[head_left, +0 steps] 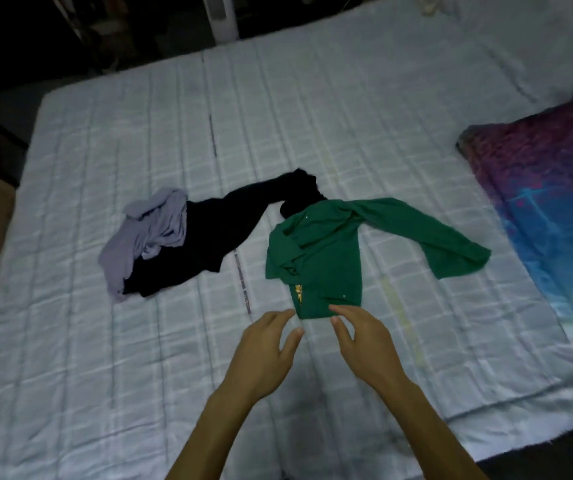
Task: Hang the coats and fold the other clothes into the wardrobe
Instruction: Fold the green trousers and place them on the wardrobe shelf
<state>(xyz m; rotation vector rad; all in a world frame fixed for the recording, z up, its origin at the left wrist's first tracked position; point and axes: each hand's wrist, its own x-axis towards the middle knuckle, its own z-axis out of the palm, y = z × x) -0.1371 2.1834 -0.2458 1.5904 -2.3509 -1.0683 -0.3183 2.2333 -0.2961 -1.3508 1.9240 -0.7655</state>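
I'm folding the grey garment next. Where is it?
In the head view, the grey garment lies crumpled left of centre on the bed, overlapping the left edge of the black garment.

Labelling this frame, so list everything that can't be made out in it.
- Head view: black garment, its kind; the lilac garment and green shirt cover its ends.
- Yellow print on the green shirt: mostly folded under.
- Right hand: whether it pinches the hem; blurred.
- Wardrobe: outside the frame.
- Room beyond the bed: too dark.
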